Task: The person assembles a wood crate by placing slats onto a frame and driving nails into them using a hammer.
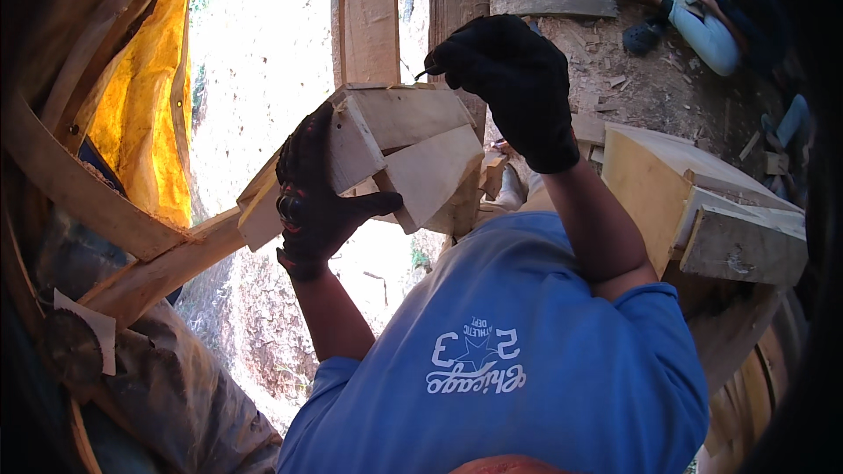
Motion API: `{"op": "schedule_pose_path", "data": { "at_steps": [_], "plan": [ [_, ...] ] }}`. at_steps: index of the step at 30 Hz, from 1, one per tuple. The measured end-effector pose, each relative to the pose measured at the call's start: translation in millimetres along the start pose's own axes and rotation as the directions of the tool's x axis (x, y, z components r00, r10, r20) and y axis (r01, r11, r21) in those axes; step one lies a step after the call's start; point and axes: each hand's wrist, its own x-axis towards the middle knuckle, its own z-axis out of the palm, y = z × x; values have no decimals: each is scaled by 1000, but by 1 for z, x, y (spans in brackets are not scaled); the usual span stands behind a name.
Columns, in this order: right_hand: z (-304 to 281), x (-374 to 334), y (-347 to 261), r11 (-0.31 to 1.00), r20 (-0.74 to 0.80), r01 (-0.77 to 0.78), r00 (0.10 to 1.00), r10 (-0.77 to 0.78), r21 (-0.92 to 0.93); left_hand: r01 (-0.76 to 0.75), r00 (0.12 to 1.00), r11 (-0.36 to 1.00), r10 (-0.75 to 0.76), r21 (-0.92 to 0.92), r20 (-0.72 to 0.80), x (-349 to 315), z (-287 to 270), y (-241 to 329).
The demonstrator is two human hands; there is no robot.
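My left hand [318,202], in a black glove, is wrapped round the left end of a small box-like piece of pale boards [421,114]. Its thumb is stretched along the near side, and its fingers go behind the end board. Above the far right corner of this piece is my right hand [514,79], also black-gloved, with its fingers pinched together. A thin dark nail-like piece [425,73] sticks out from the fingertips, just apart from the wood. The rest of it is hidden in the glove.
Upright posts [371,26] stand behind the boards. A larger wooden box [702,193] is close on my right. At left are a slanting beam [176,263] and a yellow sheet [162,114]. Another person [707,26] sits at far right among wood scraps.
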Motion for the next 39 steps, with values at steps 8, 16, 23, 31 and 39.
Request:
{"op": "schedule_pose_path", "data": {
  "at_steps": [8, 16, 23, 31, 39],
  "plan": [
    [-11, -13, -9, 1000, -32, 9, 999, -9, 1, -34, 998, 999, 35, 24, -55, -8, 2, 1],
    [-11, -22, -18, 951, -56, -144, 985, 165, 274, -90, 979, 993, 102, 74, -178, -17, 5, 0],
    [-3, -23, -33, 991, -60, -85, 994, 92, 104, -125, 969, 992, 122, -1, -215, -17, 3, 0],
    [6, -23, -50, 964, -18, -152, 987, 160, 219, -133, 958, 991, 126, -9, -259, -26, 1, -4],
    [27, -34, -82, 961, 250, 137, 965, -75, -240, -166, 918, 986, 153, -4, -365, -33, 2, -12]
  ]
}}
